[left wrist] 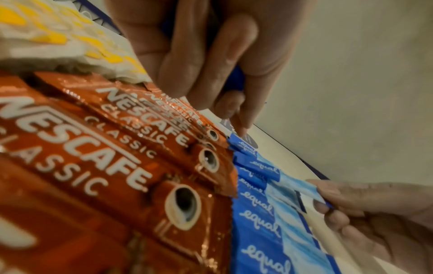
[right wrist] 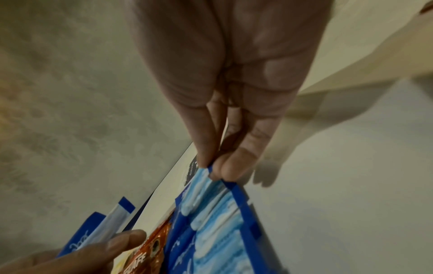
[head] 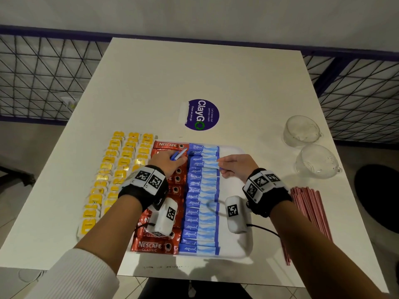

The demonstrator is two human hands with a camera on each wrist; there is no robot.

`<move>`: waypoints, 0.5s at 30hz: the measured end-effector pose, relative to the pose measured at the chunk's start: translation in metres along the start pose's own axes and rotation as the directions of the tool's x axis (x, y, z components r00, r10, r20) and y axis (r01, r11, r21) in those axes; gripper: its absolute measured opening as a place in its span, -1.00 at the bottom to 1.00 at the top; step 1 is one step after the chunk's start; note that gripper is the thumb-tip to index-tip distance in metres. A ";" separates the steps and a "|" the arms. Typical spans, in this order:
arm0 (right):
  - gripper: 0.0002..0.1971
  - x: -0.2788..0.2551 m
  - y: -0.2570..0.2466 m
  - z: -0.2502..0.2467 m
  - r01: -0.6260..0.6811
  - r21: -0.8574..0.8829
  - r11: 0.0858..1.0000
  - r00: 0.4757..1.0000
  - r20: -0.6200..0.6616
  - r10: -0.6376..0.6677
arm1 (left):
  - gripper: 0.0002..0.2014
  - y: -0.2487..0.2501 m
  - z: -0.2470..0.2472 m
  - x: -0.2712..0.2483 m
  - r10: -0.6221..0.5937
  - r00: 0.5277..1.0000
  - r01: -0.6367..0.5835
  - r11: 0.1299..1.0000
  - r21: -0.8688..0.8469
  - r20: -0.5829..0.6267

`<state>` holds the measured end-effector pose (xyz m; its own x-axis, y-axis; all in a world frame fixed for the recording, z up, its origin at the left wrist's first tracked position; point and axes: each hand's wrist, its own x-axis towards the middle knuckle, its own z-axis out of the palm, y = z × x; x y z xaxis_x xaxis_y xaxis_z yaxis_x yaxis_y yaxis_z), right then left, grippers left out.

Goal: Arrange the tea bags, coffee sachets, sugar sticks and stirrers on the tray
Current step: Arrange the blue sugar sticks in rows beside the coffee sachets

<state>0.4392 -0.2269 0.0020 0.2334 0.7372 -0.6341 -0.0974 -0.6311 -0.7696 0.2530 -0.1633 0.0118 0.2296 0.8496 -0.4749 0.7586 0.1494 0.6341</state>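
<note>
Right now your left hand (head: pixel 167 161) is curled around a few spare blue sugar sticks (head: pixel 178 154), holding them just above the red coffee sachets (head: pixel 160 214). Your right hand (head: pixel 234 166) pinches the pale end of one stick in the blue sugar row (head: pixel 201 203), thumb and fingertips (right wrist: pixel 226 166) squeezed together on its edge. That row runs down the middle of the white tray (head: pixel 238 248), touching the red coffee row on its left side. The right side of the tray is bare. Yellow tea bags (head: pixel 115 175) lie in three lines on the table (head: pixel 194 78), just left of the tray. The red stirrers (head: pixel 306 210) sit in a bundle on the table to the right of the tray. Two clear glass cups (head: pixel 311 145) stand farther back on the right, near a round purple sticker (head: pixel 201 115).
</note>
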 end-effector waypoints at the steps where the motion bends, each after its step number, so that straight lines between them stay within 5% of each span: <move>1: -0.74 0.000 -0.001 0.001 0.004 -0.023 1.000 1.000 0.003 -0.004 | -0.71 0.000 0.000 0.001 0.007 1.000 -0.007 1.000 0.006 0.009; 10: -0.96 -0.003 0.008 0.001 -0.002 -0.155 0.988 1.000 0.021 0.006 | -0.75 -0.004 0.004 0.006 0.059 0.993 -0.071 0.990 0.122 0.098; 15: -0.85 0.000 0.013 0.001 -0.006 -0.224 0.975 0.999 -0.035 -0.002 | -0.78 -0.001 0.005 0.007 0.084 0.987 -0.108 0.979 0.173 0.139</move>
<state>0.4368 -0.2349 -0.0077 0.2677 0.7297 -0.6292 0.1201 -0.6732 -0.7296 0.2570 -0.1604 0.0051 0.3756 0.7803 -0.5000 0.8231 -0.0329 0.5670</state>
